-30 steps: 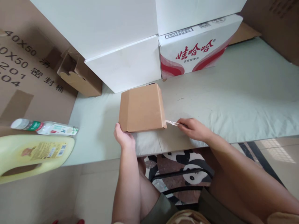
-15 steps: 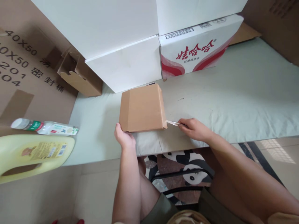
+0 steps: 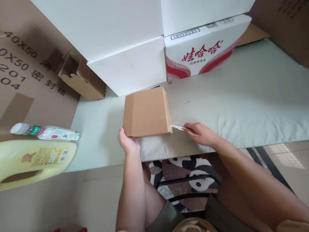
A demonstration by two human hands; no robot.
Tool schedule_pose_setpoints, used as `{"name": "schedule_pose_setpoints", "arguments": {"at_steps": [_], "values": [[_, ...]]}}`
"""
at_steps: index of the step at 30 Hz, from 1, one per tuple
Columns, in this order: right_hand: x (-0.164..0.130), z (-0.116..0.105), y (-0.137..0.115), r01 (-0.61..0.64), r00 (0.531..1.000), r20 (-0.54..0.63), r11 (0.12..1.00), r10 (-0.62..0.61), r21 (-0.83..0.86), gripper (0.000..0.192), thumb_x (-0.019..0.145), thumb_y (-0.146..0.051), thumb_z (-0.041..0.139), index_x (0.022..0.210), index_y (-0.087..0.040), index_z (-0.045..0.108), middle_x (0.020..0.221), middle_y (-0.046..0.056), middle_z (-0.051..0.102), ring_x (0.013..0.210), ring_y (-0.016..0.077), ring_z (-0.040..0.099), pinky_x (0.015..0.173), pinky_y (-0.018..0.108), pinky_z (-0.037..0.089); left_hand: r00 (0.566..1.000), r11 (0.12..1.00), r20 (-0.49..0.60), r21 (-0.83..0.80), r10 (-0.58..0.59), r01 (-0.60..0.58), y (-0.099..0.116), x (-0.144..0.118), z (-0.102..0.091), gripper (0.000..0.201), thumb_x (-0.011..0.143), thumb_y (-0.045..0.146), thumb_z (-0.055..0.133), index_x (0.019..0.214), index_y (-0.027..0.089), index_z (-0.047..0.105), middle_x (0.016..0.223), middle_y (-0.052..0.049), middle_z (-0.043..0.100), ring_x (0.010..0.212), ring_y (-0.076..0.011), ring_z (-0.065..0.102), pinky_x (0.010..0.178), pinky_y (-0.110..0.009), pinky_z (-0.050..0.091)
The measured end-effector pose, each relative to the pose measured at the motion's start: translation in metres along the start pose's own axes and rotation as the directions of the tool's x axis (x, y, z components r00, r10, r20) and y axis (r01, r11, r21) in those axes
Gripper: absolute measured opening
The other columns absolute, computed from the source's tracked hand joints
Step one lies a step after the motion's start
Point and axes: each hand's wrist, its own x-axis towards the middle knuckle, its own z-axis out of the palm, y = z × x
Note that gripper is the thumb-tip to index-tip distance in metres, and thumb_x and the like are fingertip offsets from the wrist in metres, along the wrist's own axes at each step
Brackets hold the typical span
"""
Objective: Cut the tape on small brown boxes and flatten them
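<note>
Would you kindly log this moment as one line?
left hand: holds cardboard box | right hand: holds slim tool, tip at box's near-right corner

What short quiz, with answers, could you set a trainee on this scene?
1. Which hand holds the slim tool?
2. Where does the left hand hold the brown box?
a) far right corner
b) near left corner
c) far left corner
3. Fill in: the large red lettering is printed on a ___ box.

Key: 1. The right hand. 2. b. 3. White.
</note>
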Motion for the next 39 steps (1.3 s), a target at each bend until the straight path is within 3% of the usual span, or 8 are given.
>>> {"name": "schedule_pose_setpoints", "arguments": {"at_steps": [34, 39], "values": [[0.0002, 0.0035, -0.0016, -0.007, 1.0, -0.006, 0.996, 0.006, -0.084, 0.027, 0.098, -0.033, 0.037, 0.097, -0.02, 0.062, 0.074, 0.004, 0.063, 0.067, 0.0174, 0.055, 0.064, 0.028, 0.035, 1.0, 1.0, 0.013, 0.009, 0.022, -0.022, -0.0017, 0.0002, -0.0004, 0.035, 0.074, 0.049, 0.063, 0.089, 0.018, 0.066, 0.093, -0.006, 0.07, 0.092, -0.0199, 0.066, 0.073, -0.028, 0.047], [0.0005, 0.0046, -0.0011, -0.008, 1.0, -0.009, 0.995, 0.007, -0.101, 0.027, 0.098, -0.033, 0.038, 0.097, -0.021, 0.062, 0.075, 0.005, 0.064, 0.068, 0.0178, 0.055, 0.063, 0.027, 0.035, 0.997, 0.997, 0.066, 0.053, 0.046, -0.05, -0.0025, 0.0003, -0.0022, 0.036, 0.077, 0.051, 0.06, 0.093, 0.019, 0.066, 0.094, -0.007, 0.071, 0.096, -0.0215, 0.067, 0.076, -0.029, 0.047]]}}
